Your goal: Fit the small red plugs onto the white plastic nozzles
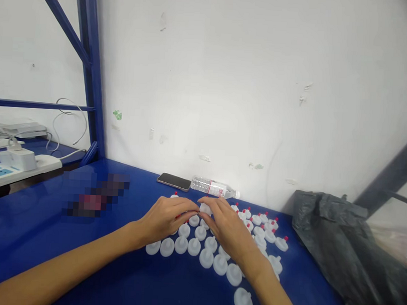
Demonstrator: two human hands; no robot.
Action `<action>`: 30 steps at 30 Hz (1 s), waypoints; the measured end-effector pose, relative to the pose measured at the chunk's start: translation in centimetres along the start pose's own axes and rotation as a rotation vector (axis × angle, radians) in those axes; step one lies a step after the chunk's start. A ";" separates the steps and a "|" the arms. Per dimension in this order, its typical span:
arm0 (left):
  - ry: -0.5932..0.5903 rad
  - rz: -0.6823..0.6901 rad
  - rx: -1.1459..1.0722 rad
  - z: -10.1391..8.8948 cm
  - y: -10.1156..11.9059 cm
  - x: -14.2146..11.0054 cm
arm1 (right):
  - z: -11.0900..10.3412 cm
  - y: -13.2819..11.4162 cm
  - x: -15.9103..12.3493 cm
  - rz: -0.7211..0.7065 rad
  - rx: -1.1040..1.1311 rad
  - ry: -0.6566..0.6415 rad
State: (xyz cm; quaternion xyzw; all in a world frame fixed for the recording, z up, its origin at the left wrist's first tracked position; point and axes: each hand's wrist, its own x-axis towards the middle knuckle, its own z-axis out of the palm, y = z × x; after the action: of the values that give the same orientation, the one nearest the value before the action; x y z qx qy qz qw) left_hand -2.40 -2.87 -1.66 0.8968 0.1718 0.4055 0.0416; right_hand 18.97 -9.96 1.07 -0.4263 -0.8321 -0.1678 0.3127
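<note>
My right hand [228,226] holds a white plastic nozzle cap [205,209] between thumb and fingers, just above the table. Close against its left side is my left hand [168,216], with thumb and fingertips pinched together; whatever they grip is too small to make out. Below and around both hands, several similar white caps [194,246] stand in curved rows, their narrow spouts bare. Farther back and to the right are more caps with red tips [281,243]. My right hand and forearm hide part of the rows.
The blue table [121,280] meets a white wall. Along the wall lie a phone [173,181] and a clear water bottle [215,187]. A black plastic bag [341,251] sits at the right. At the left are a blue metal post [91,74] and a power strip [25,170].
</note>
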 end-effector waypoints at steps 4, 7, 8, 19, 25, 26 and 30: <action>0.073 -0.008 -0.016 -0.1 0.0 -0.1 | 0.0 0.0 0.0 -0.029 -0.024 -0.010; 0.065 -0.002 -0.017 -0.1 0.2 0.0 | -0.1 -0.1 -0.1 -0.013 -0.050 -0.020; 0.057 -0.003 -0.013 -0.2 0.3 0.0 | -0.1 -0.2 -0.1 -0.011 -0.060 -0.023; 0.120 0.103 0.032 0.1 0.2 0.1 | 0.3 0.2 -0.3 -0.056 -0.139 0.039; 0.197 0.088 0.113 0.3 0.1 0.0 | 0.0 -0.3 -0.2 0.019 -0.009 0.046; 0.198 0.090 0.130 0.3 0.0 0.1 | 0.0 -0.3 -0.2 0.016 0.006 0.042; 0.144 0.120 0.176 0.2 -0.5 0.1 | 0.1 -0.4 -0.3 -0.030 0.018 0.093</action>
State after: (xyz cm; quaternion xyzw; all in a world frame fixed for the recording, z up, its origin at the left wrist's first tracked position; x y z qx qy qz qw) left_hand -2.33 -2.40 -1.79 0.8742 0.1551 0.4541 -0.0741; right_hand 18.77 -10.33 0.76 -0.4029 -0.8243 -0.1846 0.3523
